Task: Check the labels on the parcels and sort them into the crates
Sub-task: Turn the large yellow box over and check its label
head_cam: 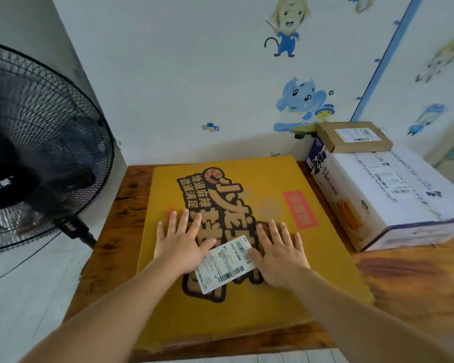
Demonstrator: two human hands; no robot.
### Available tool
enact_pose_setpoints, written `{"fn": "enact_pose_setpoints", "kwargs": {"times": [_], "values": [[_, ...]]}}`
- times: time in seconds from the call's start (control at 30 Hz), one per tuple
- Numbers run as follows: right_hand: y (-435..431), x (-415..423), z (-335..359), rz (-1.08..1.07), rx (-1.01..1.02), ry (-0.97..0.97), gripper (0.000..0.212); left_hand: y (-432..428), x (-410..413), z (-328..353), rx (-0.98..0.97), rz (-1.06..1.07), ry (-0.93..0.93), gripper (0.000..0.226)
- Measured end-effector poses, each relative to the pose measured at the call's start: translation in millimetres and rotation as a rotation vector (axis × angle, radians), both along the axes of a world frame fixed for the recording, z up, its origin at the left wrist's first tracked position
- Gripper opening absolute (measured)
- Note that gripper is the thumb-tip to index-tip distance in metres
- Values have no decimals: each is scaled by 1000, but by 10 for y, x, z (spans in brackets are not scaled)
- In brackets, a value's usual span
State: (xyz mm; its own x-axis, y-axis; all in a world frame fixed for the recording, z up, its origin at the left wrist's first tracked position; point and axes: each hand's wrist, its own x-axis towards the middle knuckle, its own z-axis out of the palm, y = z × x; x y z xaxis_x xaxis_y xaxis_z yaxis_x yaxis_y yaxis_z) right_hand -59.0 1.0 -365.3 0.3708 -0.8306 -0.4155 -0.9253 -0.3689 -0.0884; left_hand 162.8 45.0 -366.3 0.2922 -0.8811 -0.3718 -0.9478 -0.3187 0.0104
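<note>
A large flat yellow box (247, 195) with black printed characters lies on the wooden table (121, 231). A white shipping label (226, 263) with barcodes sits on its near half. My left hand (181, 242) lies flat on the box with fingers spread, its edge touching the label's left side. My right hand (278, 252) lies flat on the other side, its thumb on the label's right edge. Neither hand grips anything. A white carton (388, 200) with a label on top stands to the right, and a small brown cardboard parcel (354, 136) rests on its far end.
A black standing fan (37, 153) fills the left side, close to the table's left edge. The wall with cartoon stickers (299, 106) runs behind the table. Bare wood shows at the right front (409, 279). No crates are in view.
</note>
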Motion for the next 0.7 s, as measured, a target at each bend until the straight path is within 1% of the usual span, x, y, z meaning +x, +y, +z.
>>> {"fn": "enact_pose_setpoints", "kwargs": {"times": [0.17, 0.3, 0.53, 0.7], "values": [[38, -18, 19, -12, -13, -30, 72, 59, -81, 40, 9, 28, 15, 77], [72, -191, 72, 68, -13, -23, 70, 375, -241, 66, 18, 52, 34, 77], [255, -518, 96, 155, -9, -7, 71, 869, -512, 44, 14, 169, 56, 76], [386, -793, 106, 128, -9, -10, 72, 1118, -522, 49, 15, 182, 62, 77]]}}
